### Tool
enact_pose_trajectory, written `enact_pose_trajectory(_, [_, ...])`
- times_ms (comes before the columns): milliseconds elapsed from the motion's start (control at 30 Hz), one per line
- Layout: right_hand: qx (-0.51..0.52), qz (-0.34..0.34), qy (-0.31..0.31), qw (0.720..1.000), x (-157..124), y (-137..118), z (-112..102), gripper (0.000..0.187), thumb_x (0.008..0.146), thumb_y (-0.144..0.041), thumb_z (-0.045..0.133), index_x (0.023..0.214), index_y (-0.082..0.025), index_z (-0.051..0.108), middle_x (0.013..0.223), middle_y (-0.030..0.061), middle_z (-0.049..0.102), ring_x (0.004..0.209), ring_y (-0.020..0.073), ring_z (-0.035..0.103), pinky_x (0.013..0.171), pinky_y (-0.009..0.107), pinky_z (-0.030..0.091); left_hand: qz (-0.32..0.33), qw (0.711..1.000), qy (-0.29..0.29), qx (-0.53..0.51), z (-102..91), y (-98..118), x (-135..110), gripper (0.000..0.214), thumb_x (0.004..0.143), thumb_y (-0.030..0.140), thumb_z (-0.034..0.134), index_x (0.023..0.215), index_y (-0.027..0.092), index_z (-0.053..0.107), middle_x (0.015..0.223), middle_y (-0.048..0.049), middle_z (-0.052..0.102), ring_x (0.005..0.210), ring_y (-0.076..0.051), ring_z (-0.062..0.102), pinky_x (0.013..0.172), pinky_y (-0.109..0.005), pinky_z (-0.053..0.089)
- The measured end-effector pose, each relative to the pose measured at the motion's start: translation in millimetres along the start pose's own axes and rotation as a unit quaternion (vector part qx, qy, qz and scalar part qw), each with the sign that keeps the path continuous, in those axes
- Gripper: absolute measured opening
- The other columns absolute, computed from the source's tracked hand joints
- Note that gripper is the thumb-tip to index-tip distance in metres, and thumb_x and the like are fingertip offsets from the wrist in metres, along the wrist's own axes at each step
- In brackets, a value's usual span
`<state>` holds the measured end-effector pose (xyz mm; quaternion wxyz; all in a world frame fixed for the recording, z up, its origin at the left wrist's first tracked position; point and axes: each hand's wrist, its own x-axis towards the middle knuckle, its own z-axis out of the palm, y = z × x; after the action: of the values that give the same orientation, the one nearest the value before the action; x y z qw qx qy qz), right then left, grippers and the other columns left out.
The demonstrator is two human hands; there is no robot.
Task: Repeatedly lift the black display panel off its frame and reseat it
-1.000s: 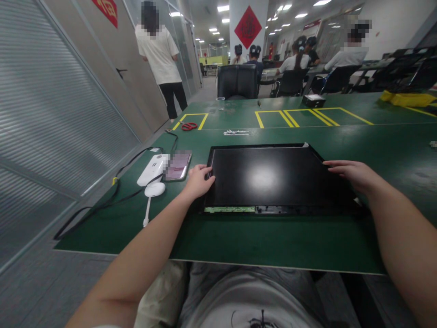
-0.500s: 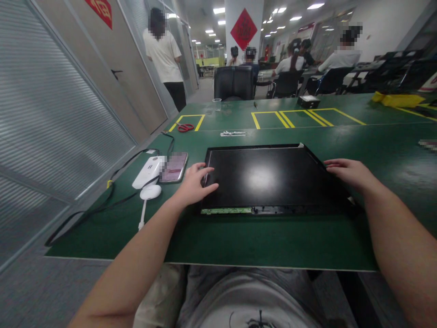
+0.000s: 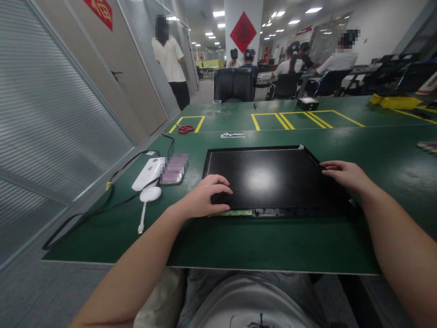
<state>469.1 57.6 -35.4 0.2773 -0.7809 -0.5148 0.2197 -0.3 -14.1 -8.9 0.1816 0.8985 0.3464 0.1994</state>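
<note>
A black display panel (image 3: pixel 269 177) in a thin dark frame lies flat on the green table in front of me. Along its near edge runs a narrow green circuit board (image 3: pixel 241 212), partly covered by my thumb. My left hand (image 3: pixel 210 196) rests over the panel's near left corner, fingers apart and slightly curved. At the right edge of the panel, my right hand (image 3: pixel 341 173) touches the frame with its fingertips, the fingers loosely extended. Neither hand has a grip on the panel that I can see.
Left of the panel lie a phone (image 3: pixel 175 168), a white device (image 3: pixel 149 174) and a round white adapter (image 3: pixel 150 194) with black cables. Farther off are red scissors (image 3: pixel 185 129), small white strips (image 3: pixel 232 135), a clear cup (image 3: pixel 217 106) and a black box (image 3: pixel 307 104). Several people are beyond.
My left hand has slid from the panel's left edge toward its near left corner, over the circuit board's end. My right hand has shifted slightly left along the right edge.
</note>
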Motion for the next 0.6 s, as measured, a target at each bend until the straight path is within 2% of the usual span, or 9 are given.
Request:
enact_pose_trajectory(200, [-0.027,-0.012,-0.024,0.999,-10.2,-10.6,-5.1,0.049,0.067,-0.039,0.071,0.114,-0.023,0.073,0.109,0.0087,0.069,0.096,0.0242,0.064,0.09,0.037,0.046,-0.014,1.0,-0.011,-0.01,-1.4,1.9,-0.3,0.035,0.081,0.039,0.075,0.112,0.025,0.072,0.125,-0.0097,0.061,0.118,-0.027,0.056,0.104,-0.043,0.043])
enact_pose_trajectory(400, [-0.04,-0.008,-0.013,0.999,-11.0,-13.8,-4.8,0.048,0.067,-0.039,0.07,0.112,-0.024,0.073,0.109,0.0085,0.069,0.096,0.0252,0.064,0.09,0.038,0.046,0.024,0.998,-0.049,-0.031,0.9,7.2,-0.6,0.049,0.071,0.046,0.084,0.115,0.026,0.073,0.128,-0.0103,0.06,0.119,-0.029,0.055,0.105,-0.043,0.042])
enact_pose_trajectory(500, [-0.023,-0.003,-0.016,1.0,-9.3,-12.1,-4.2,0.047,0.067,-0.037,0.07,0.112,-0.023,0.072,0.106,0.0084,0.069,0.095,0.0246,0.064,0.09,0.038,0.046,0.046,0.995,-0.08,-0.037,3.3,9.5,-0.1,0.037,0.073,0.044,0.083,0.105,0.026,0.076,0.123,-0.0099,0.063,0.116,-0.028,0.057,0.103,-0.042,0.043])
enact_pose_trajectory(600, [0.004,-0.007,-0.02,1.0,-6.6,-7.4,-2.7,0.05,0.066,-0.037,0.071,0.113,-0.023,0.071,0.101,0.0072,0.071,0.094,0.0243,0.064,0.089,0.037,0.046,0.06,0.994,-0.085,-0.041,3.6,10.1,-0.4,0.023,0.077,0.036,0.081,0.097,0.024,0.078,0.119,-0.0099,0.065,0.113,-0.026,0.058,0.102,-0.041,0.043])
